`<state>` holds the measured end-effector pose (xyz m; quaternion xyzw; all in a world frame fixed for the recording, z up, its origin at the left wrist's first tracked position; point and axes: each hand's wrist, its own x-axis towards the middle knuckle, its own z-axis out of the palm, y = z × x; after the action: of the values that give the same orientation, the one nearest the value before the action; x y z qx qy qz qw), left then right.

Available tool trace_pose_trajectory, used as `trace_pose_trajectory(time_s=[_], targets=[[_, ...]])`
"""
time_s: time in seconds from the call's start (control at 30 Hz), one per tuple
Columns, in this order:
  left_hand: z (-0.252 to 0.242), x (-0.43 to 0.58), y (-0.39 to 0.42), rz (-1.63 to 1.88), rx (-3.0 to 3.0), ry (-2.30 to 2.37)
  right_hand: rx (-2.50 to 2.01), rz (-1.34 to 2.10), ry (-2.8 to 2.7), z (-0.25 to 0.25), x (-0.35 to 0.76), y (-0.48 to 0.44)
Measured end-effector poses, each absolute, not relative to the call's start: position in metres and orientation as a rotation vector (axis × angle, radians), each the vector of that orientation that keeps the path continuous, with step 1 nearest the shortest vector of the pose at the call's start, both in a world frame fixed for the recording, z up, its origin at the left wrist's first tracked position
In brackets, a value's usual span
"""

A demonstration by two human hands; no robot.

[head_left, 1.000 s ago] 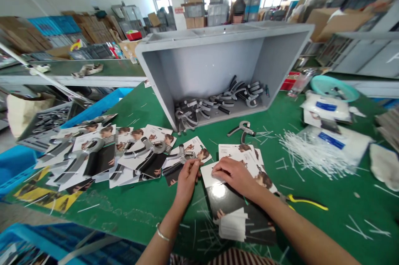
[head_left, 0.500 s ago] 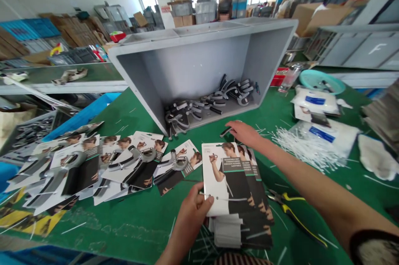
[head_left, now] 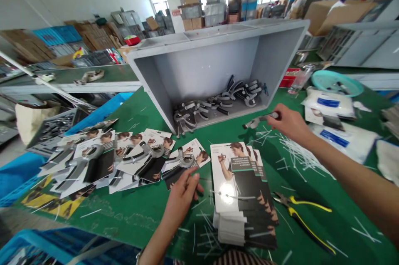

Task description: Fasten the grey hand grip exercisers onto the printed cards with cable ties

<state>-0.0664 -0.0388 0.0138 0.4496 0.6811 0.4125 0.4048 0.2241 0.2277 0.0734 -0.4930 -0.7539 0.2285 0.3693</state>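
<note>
My right hand [head_left: 289, 123] is closed around one handle of a grey and black hand grip strengthener [head_left: 256, 122], raised just in front of the grey crate. My left hand [head_left: 183, 194] hovers over the table with its fingers apart, holding nothing. To its right lies a fanned stack of printed backing cards [head_left: 229, 202], with a white cable tie [head_left: 238, 196] across the top card. Close to the left fingertips is a card with a grip strengthener [head_left: 182, 159] on it. Further left, several more carded grip strengtheners [head_left: 93, 163] overlap in a pile.
A grey crate [head_left: 199, 59] on its side holds several loose grip strengtheners. Yellow-black pliers [head_left: 296, 211] lie right of the cards. White cable ties [head_left: 301, 154], plastic bags [head_left: 346, 138] and a turquoise basin [head_left: 338, 82] stand further right. Blue bins [head_left: 18, 177] flank the left edge.
My right hand has lifted the grip strengthener up and to the right. My left hand has let go of the top card's edge and moved left, its fingers opening.
</note>
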Motion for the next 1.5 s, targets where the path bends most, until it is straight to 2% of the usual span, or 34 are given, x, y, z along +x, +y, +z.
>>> trace_pose_trajectory(time_s=[0.1, 0.27, 0.53, 0.67, 0.87, 1.0, 1.17, 1.5], targets=[[0.023, -0.064, -0.019, 1.204, 1.192, 1.611, -1.212, 0.712, -1.774, 0.079, 0.233, 0.161], [0.024, -0.043, 0.019, 1.422, 1.270, 1.252, -1.210, 0.672, -1.680, 0.049, 0.183, 0.065], [0.003, -0.051, 0.003, 1.179, 1.610, 1.405, -1.324, 0.476, -2.037, 0.025, 0.184, 0.014], [0.003, -0.051, 0.007, 1.130, 1.750, 1.401, -1.259, 0.325, -2.196, 0.027, 0.200, 0.007], [0.015, -0.038, 0.047, 1.132, 1.808, 1.492, -1.055, 0.571, -2.372, 0.029, 0.176, 0.026], [0.020, -0.026, 0.045, 1.080, 1.898, 1.380, -1.036, 0.680, -2.232, 0.017, 0.165, 0.044], [0.011, -0.017, 0.029, 1.140, 1.924, 1.454, -1.001, 0.861, -2.056, 0.012, 0.165, 0.058], [-0.004, -0.015, 0.030, 1.266, 1.795, 1.444, -1.022, 0.848, -2.160, 0.010, 0.166, 0.056]])
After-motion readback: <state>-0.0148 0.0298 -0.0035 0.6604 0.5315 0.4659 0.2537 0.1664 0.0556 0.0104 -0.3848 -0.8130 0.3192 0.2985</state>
